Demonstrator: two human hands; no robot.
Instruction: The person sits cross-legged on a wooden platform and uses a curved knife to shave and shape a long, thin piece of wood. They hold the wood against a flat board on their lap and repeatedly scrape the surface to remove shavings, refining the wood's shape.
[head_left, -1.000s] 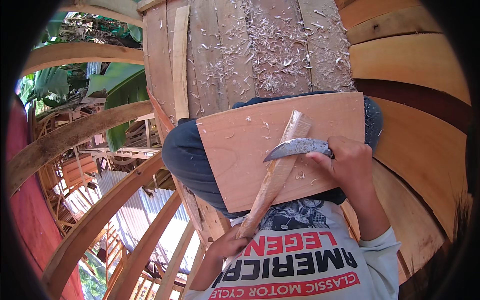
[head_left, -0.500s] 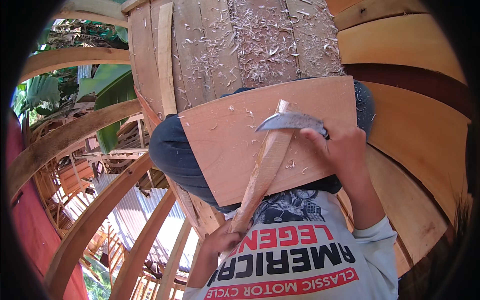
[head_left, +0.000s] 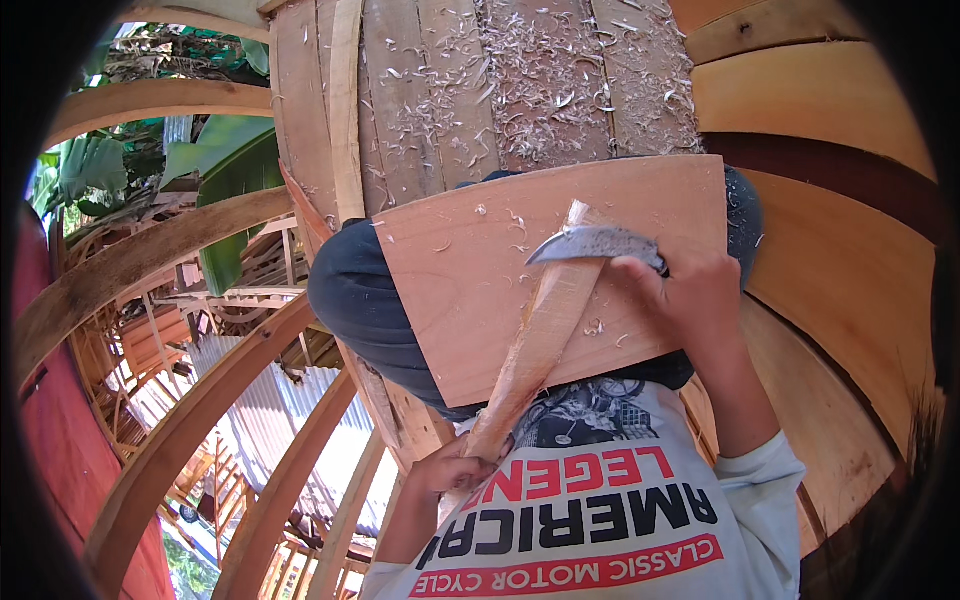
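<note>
In my right hand (head_left: 700, 300) is a knife (head_left: 595, 243) with a broad curved blade; its handle is hidden in my fist. The blade lies across the upper part of a long, roughly squared wooden stick (head_left: 545, 320), a little below its far end. My left hand (head_left: 457, 468) is closed round the stick's near end, close against my shirt. Beneath the stick, a flat wooden board (head_left: 450, 300) rests across my lap, with a few curled shavings on it.
Plank flooring (head_left: 430, 110) ahead is strewn with wood shavings (head_left: 545, 85). A loose wooden strip (head_left: 346, 120) lies along its left side. Curved wooden ribs (head_left: 190, 435) stand at my left, with gaps between them. Curved planking (head_left: 840, 250) rises on the right.
The whole scene has shifted slightly to the right in the picture. Knife, stick and both hands keep nearly the same places relative to the board.
</note>
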